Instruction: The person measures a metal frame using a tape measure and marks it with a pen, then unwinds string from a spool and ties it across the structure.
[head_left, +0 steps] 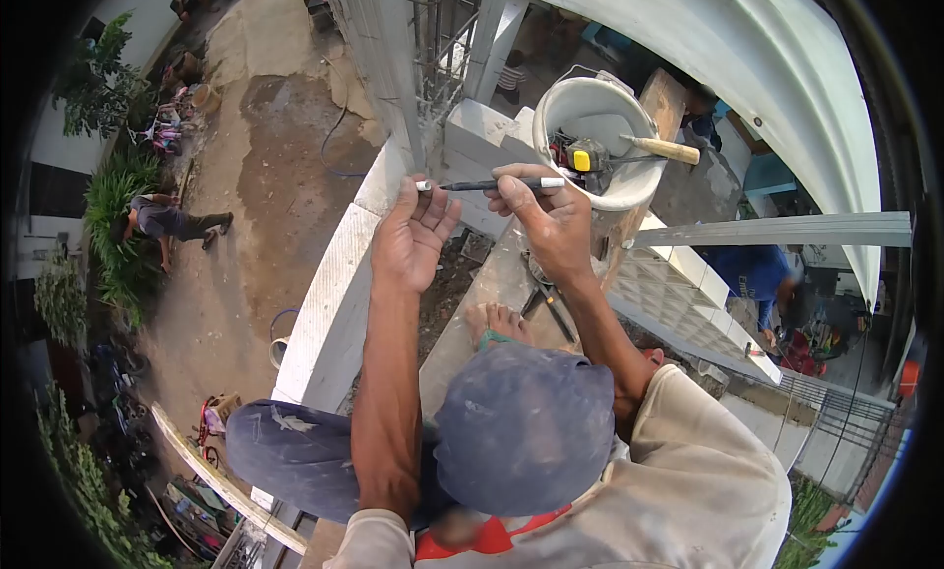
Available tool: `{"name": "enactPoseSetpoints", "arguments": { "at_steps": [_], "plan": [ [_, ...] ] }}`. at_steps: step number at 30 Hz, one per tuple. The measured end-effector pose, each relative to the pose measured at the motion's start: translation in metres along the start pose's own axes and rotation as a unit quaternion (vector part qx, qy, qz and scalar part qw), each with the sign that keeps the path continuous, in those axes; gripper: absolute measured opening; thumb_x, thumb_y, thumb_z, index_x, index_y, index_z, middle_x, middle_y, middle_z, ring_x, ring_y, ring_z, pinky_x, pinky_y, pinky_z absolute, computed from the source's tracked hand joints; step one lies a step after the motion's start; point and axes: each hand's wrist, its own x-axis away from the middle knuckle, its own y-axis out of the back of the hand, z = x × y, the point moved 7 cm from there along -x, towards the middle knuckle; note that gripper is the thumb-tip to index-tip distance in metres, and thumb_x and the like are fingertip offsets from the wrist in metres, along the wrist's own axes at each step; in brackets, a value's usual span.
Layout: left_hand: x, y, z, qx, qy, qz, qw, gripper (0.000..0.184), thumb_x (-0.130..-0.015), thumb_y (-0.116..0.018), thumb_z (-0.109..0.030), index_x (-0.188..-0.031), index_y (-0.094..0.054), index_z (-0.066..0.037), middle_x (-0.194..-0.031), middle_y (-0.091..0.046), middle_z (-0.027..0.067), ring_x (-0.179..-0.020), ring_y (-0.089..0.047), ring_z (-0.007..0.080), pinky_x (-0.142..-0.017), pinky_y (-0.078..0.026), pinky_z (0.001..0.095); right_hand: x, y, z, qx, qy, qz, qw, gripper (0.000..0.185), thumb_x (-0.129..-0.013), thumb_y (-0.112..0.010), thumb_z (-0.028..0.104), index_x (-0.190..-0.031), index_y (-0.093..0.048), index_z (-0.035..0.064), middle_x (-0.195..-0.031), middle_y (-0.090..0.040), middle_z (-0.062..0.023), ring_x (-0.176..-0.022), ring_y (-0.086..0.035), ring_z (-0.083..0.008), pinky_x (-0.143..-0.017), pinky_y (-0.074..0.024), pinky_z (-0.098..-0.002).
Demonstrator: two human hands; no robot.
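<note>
A dark pen-like stick with white ends [472,185] is held level between my two hands. My left hand [417,237], palm up, has its thumb and forefinger around the small white piece at the stick's left end. The fingers of my right hand [547,215] pinch the stick near its right end. Just beyond my right hand, a white bucket [644,190] holds a yellow and black tape measure [582,161] and a wooden-handled tool [669,150]. Pliers with dark and orange handles [559,313] lie on the plank below my right wrist.
A white block wall [329,284] runs along the left. A grey column form [379,58] and steel bars rise ahead. A metal beam [787,230] crosses at right. One person [172,220] walks on the ground below; another in blue [752,274] is at right.
</note>
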Motion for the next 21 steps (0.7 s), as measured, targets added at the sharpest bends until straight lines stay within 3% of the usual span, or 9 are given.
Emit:
{"name": "enactPoseSetpoints", "arguments": {
  "at_steps": [6, 13, 15, 16, 21],
  "plan": [
    [0.002, 0.001, 0.004, 0.002, 0.012, 0.021, 1.0, 0.033, -0.105, -0.072, -0.029, -0.125, -0.063, -0.005, -0.111, -0.065, 0.0068, -0.108, -0.069, 0.0213, -0.103, -0.06, 0.0507, 0.001, -0.009, -0.019, 0.002, -0.007, -0.014, 1.0, 0.028, -0.104, -0.073, 0.016, -0.121, -0.071, -0.0065, -0.101, -0.077, -0.0149, -0.088, -0.074, -0.0165, -0.079, -0.0586, -0.0297],
    [0.005, -0.01, 0.004, -0.063, -0.001, 0.04, 0.997, 0.034, -0.106, -0.071, -0.027, -0.127, -0.062, -0.002, -0.11, -0.069, 0.0092, -0.102, -0.073, 0.0224, -0.096, -0.065, 0.0468, 0.007, -0.007, -0.031, 0.053, -0.025, -0.016, 0.998, 0.023, -0.101, -0.076, 0.014, -0.119, -0.076, -0.0016, -0.104, -0.077, -0.0119, -0.092, -0.073, -0.016, -0.084, -0.0588, -0.0289],
    [0.006, -0.012, 0.004, -0.082, -0.005, 0.05, 0.995, 0.035, -0.106, -0.071, -0.026, -0.128, -0.061, -0.001, -0.109, -0.07, 0.0095, -0.1, -0.074, 0.0225, -0.094, -0.066, 0.0452, 0.009, -0.009, -0.012, 0.132, 0.083, 0.004, 0.988, 0.018, -0.096, -0.079, 0.01, -0.113, -0.08, 0.0021, -0.104, -0.076, -0.0062, -0.089, -0.069, -0.0127, -0.08, -0.0532, -0.0278],
    [0.007, -0.012, 0.001, -0.106, -0.023, 0.04, 0.993, 0.035, -0.106, -0.071, -0.026, -0.128, -0.062, -0.001, -0.108, -0.071, 0.0097, -0.098, -0.074, 0.0227, -0.093, -0.067, 0.044, 0.011, -0.007, -0.003, 0.192, 0.105, 0.002, 0.976, 0.021, -0.091, -0.082, 0.006, -0.111, -0.081, 0.0018, -0.101, -0.077, -0.009, -0.095, -0.07, -0.016, -0.085, -0.0542, -0.0308],
    [0.008, -0.015, 0.002, -0.193, -0.065, 0.028, 0.979, 0.033, -0.105, -0.072, -0.023, -0.125, -0.066, 0.002, -0.105, -0.073, 0.0106, -0.093, -0.076, 0.0227, -0.089, -0.068, 0.0413, 0.02, 0.014, -0.01, 0.193, 0.099, -0.001, 0.976, 0.024, -0.087, -0.085, 0.006, -0.111, -0.081, 0.0027, -0.102, -0.078, -0.0098, -0.095, -0.073, -0.0168, -0.083, -0.057, -0.0308]
  ]
}}
